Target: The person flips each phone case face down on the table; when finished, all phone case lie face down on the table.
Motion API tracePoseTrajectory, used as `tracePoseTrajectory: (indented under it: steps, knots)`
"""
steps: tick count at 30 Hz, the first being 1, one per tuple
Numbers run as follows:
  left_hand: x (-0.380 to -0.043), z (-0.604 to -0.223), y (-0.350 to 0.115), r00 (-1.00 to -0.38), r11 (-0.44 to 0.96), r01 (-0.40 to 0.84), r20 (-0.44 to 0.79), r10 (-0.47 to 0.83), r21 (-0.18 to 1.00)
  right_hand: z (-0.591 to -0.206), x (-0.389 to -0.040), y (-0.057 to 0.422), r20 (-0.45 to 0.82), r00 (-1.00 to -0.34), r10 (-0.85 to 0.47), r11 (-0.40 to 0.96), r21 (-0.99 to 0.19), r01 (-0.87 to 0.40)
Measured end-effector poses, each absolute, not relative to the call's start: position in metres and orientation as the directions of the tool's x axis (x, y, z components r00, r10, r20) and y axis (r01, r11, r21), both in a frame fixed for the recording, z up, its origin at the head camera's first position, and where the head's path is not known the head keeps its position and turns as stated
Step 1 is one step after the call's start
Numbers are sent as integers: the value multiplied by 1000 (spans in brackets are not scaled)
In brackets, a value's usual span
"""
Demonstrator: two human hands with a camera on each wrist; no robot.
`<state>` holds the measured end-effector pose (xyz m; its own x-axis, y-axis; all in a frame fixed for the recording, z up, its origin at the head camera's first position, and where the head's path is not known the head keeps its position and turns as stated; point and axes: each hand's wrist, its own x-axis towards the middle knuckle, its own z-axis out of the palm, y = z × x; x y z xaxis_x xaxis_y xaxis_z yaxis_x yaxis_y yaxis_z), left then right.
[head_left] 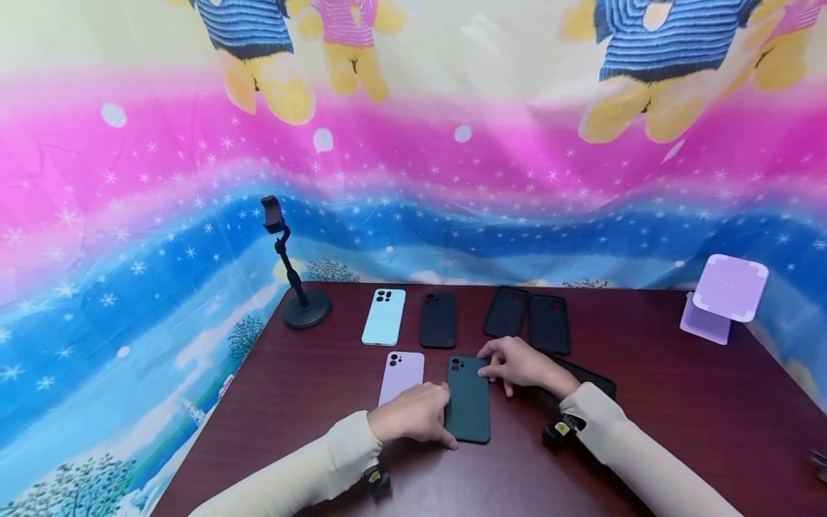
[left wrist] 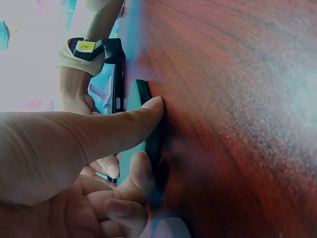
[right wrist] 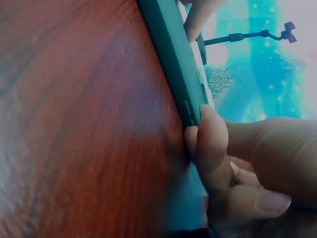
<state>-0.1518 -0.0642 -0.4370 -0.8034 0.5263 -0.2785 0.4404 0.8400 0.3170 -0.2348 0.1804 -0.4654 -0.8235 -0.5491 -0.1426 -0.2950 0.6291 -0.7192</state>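
Note:
A dark green phone case (head_left: 468, 406) lies on the table, its back with the camera cutouts facing up. My left hand (head_left: 413, 415) grips its lower left, the thumb at the bottom edge and the fingers along the left side. At the upper right corner, my right hand (head_left: 520, 362) pinches the edge between thumb and fingers. The right wrist view shows side buttons on the case (right wrist: 173, 64) close to those fingertips. A lilac phone case (head_left: 402, 373) sits just left, partly hidden by my left hand. Under my right forearm a black phone case (head_left: 594, 378) is partly covered.
Along the back of the dark red table (head_left: 323, 402) lie a mint phone case (head_left: 384, 318), a black case (head_left: 438, 321) and two more black cases (head_left: 507, 312). A black phone stand (head_left: 306, 309) rises at the back left, a lilac folding stand (head_left: 730, 289) at the right.

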Motion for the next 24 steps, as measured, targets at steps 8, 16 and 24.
tracePoseTrajectory:
  steps: [8,16,24]
  knots:
    - [-150,-427,-63,-785,808,535,-206,584,248,-458,-224,192,-76,-854,-515,664,-665,-341]
    - [-170,-425,-50,-731,700,619,-64,679,357,-442,-216,233,-77,-892,-446,698,-654,-292]
    - [-182,-430,-25,-685,655,685,-24,728,320,-439,-201,279,-13,-947,-321,778,-573,-256]
